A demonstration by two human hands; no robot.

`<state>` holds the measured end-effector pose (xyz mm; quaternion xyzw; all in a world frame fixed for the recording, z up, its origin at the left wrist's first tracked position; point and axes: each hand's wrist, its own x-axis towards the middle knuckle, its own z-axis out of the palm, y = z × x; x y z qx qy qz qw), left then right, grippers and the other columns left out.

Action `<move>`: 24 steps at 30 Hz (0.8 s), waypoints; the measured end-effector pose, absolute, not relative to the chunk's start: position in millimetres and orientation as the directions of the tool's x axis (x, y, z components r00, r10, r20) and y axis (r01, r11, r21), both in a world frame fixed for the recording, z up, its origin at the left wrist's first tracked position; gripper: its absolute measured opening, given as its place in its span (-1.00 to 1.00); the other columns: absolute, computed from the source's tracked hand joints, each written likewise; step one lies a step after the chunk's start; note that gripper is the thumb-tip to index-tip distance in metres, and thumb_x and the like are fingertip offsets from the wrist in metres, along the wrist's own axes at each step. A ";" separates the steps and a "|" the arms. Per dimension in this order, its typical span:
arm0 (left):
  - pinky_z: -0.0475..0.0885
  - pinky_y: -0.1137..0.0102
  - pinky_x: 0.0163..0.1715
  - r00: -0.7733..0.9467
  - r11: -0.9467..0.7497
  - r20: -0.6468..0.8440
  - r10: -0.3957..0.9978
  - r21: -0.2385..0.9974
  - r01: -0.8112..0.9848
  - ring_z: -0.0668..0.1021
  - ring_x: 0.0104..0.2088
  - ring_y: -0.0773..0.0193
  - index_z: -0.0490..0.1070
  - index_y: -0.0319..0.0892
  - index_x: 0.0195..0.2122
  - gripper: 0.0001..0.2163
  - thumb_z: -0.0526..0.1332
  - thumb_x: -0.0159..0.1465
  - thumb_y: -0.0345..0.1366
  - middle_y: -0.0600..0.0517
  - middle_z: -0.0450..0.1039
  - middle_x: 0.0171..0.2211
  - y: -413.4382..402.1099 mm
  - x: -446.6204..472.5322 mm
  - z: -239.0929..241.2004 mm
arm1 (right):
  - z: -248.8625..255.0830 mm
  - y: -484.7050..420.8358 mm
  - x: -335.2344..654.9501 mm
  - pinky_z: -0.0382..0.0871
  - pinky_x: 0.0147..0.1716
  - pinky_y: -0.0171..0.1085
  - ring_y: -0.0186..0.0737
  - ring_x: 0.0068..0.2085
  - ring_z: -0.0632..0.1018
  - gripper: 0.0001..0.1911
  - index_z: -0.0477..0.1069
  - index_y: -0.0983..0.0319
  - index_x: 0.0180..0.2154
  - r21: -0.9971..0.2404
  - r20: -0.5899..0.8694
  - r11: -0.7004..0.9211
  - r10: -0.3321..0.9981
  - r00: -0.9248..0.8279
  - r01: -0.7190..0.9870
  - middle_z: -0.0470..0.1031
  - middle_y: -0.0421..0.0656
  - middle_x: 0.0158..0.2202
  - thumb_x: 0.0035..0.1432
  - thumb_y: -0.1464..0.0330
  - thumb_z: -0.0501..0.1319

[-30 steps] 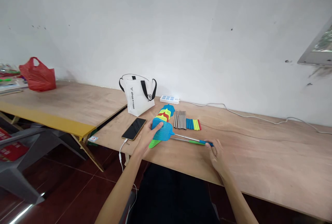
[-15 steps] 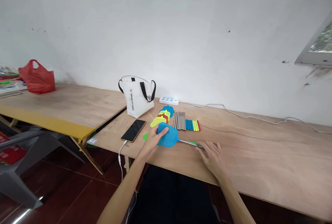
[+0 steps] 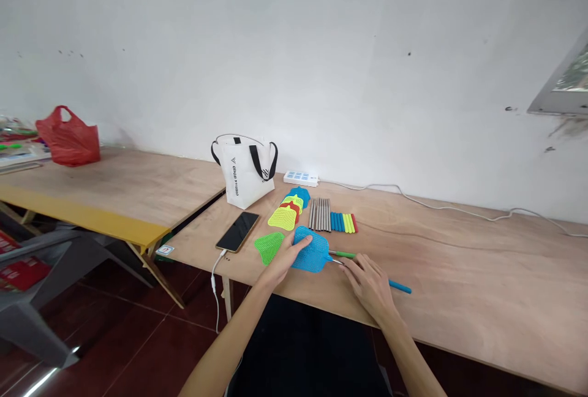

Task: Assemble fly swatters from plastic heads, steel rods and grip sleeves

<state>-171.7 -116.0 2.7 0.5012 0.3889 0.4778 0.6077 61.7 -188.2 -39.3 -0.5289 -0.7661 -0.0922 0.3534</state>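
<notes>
A blue fly swatter (image 3: 314, 256) lies across my front, its perforated head to the left and its metal rod running right. My left hand (image 3: 285, 256) grips the head's left edge, thumb on top. My right hand (image 3: 367, 277) is curled over the rod, covering part of it. Beyond that hand the blue handle (image 3: 400, 287) sticks out. Partly behind them lies a green fly swatter, its green head (image 3: 269, 246) left of my left hand and its green grip (image 3: 345, 254) behind the blue rod.
Loose swatter heads in yellow (image 3: 282, 218), red and blue overlap behind my hands. Beside them are several metal rods (image 3: 320, 214) and coloured handles (image 3: 343, 222). A phone (image 3: 237, 231), white bag (image 3: 245, 173) and power strip (image 3: 301, 178) also stand on the table (image 3: 463, 274).
The blue swatter has shifted right and toward me with my left hand. My right hand has slid left along it, its blue handle now showing. More of the green head is uncovered.
</notes>
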 end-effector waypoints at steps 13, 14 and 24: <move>0.46 0.23 -0.03 0.176 -0.147 0.140 0.974 0.989 0.029 0.54 -0.07 0.09 0.39 -0.17 -0.16 -0.59 0.39 0.17 0.03 -0.07 0.51 -0.16 -121.6 -156.2 -21.5 | -46.4 -184.9 64.7 0.32 -0.37 -0.28 -0.19 -0.19 0.56 -0.67 0.55 0.13 -0.10 -0.060 0.652 0.500 0.675 -0.345 0.864 0.58 -0.12 -0.25 0.48 0.30 -0.01; 0.46 0.23 -0.03 0.179 -0.136 0.129 0.975 0.990 0.031 0.54 -0.08 0.09 0.39 -0.16 -0.16 -0.59 0.39 0.18 0.03 -0.07 0.51 -0.16 -121.2 -156.4 -21.8 | -46.0 -185.2 63.8 0.31 -0.36 -0.28 -0.20 -0.19 0.56 -0.66 0.55 0.14 -0.10 -0.049 0.656 0.497 0.670 -0.347 0.866 0.58 -0.13 -0.26 0.49 0.31 -0.01; 0.51 0.29 -0.20 0.227 -0.172 0.136 0.964 0.974 0.145 0.59 -0.21 0.11 0.46 -0.19 -0.26 -0.58 0.41 0.08 0.06 -0.02 0.57 -0.27 -92.8 -200.6 2.3 | -47.7 -181.8 63.5 0.31 -0.11 -0.16 -0.13 -0.15 0.54 -0.70 0.53 0.11 -0.03 -0.064 0.632 0.392 0.728 -0.266 0.918 0.57 -0.10 -0.19 0.46 0.22 0.05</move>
